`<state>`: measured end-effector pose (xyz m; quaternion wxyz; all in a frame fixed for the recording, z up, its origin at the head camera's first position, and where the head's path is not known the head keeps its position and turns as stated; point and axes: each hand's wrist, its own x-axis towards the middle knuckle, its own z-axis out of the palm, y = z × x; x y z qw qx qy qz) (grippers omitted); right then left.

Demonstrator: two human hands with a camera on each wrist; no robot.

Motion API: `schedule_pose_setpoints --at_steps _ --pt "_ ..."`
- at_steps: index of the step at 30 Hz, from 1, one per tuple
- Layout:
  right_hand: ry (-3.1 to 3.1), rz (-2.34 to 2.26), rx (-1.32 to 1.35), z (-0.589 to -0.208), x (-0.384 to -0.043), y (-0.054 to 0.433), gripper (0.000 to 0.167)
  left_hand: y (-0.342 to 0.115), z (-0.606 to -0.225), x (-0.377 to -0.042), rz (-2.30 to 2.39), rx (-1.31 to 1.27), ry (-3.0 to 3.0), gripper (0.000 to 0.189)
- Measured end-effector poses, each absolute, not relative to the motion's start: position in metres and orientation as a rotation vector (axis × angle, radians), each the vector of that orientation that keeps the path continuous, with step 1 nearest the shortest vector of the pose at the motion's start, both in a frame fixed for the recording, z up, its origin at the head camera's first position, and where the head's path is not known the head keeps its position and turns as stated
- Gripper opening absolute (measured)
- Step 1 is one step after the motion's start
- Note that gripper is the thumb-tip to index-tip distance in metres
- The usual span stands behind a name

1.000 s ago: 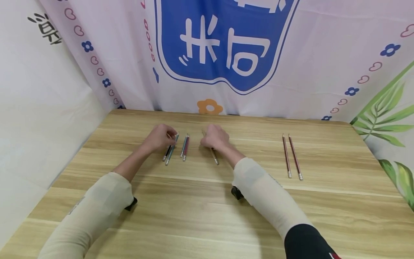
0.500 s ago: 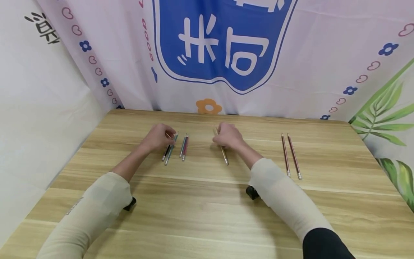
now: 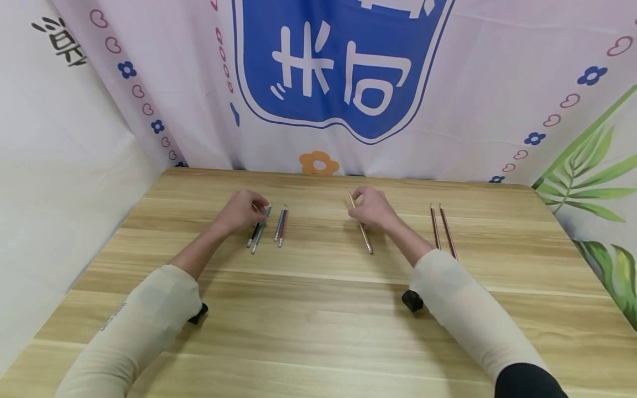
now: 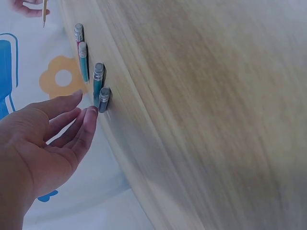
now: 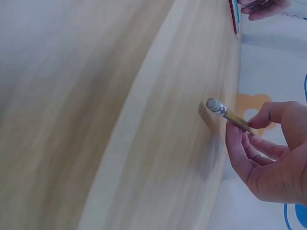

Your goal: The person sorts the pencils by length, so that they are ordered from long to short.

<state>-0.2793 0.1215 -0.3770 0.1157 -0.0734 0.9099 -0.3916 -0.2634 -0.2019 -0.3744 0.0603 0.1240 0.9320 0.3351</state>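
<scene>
My right hand (image 3: pixel 373 209) pinches a yellow pencil (image 3: pixel 366 237) between thumb and fingers. In the right wrist view the pencil's eraser end (image 5: pixel 220 107) points toward the camera, its shadow on the wood beside it. My left hand (image 3: pixel 243 211) is held over a black pencil (image 3: pixel 251 236) and a teal pencil (image 3: pixel 257 241) at the left. Its fingers are loosely bent and grip nothing in the left wrist view, the fingertips (image 4: pixel 91 111) right by those two pencils. Just right of them lie a blue-green pencil (image 3: pixel 278 228) and a magenta pencil (image 3: pixel 283 229), side by side.
Two dark red pencils (image 3: pixel 435 224) lie at the right, their eraser ends hidden behind my right sleeve (image 3: pixel 463 293). The wooden table (image 3: pixel 298 331) meets a printed cloth backdrop (image 3: pixel 209 127) at its far edge.
My right hand has moved right with the yellow pencil, away from the pencils at the left. My left hand has stayed in place. My right sleeve now covers part of the dark red pencils.
</scene>
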Motion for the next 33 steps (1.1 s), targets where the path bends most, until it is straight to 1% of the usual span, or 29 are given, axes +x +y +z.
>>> schedule_pose_setpoints --at_steps 12,20,33 --pt "2.634 -1.257 -0.24 -0.376 -0.269 0.149 0.044 -0.202 -0.376 -0.264 1.009 0.407 2.819 0.034" --pt "2.638 -1.257 -0.289 -0.38 -0.264 0.171 0.039 -0.198 -0.376 -0.264 1.016 0.39 2.82 0.036" --pt "2.664 -1.198 -0.255 -0.377 -0.257 0.2 0.03 -0.194 -0.376 -0.266 0.924 0.371 2.856 0.038"
